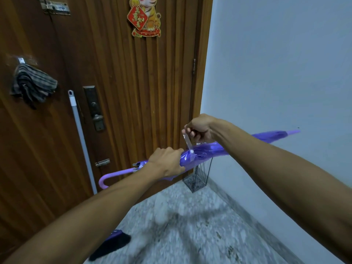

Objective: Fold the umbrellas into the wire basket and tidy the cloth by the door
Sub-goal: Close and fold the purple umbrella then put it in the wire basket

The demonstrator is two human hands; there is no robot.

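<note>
A closed purple umbrella (207, 151) is held level in front of the door, its hooked handle to the left and its tip toward the right wall. My left hand (167, 161) grips the folded canopy near the handle end. My right hand (200, 128) pinches the umbrella's clear closing strap (188, 144) and holds it taut above the canopy. Below the umbrella, the wire basket (198, 178) stands on the floor in the corner by the door. A striped dark cloth (32, 85) hangs from a hook on the door at the left.
A white mop pole (82, 140) leans against the wooden door (133, 92) next to the lock plate. A dark object with a purple part (112, 244) lies on the speckled floor below my left arm. The white wall is at the right.
</note>
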